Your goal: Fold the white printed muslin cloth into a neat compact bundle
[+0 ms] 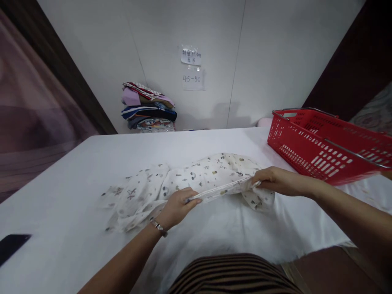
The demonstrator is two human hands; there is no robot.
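A white printed garment (183, 179) with small dark motifs lies crumpled across the middle of the white table (73, 171). My left hand (177, 206), with a bracelet on its wrist, pinches one end of a straight hem of the garment. My right hand (275, 179) pinches the other end of that hem. The hem is pulled taut between the two hands, just above the table. The rest of the cloth trails to the left and behind the hands.
A red plastic basket (324, 143) with metal handles stands at the right of the table. A stack of folded clothes (148, 108) sits against the back wall, under two paper notes (191, 67). A dark phone (12, 245) lies at the left edge.
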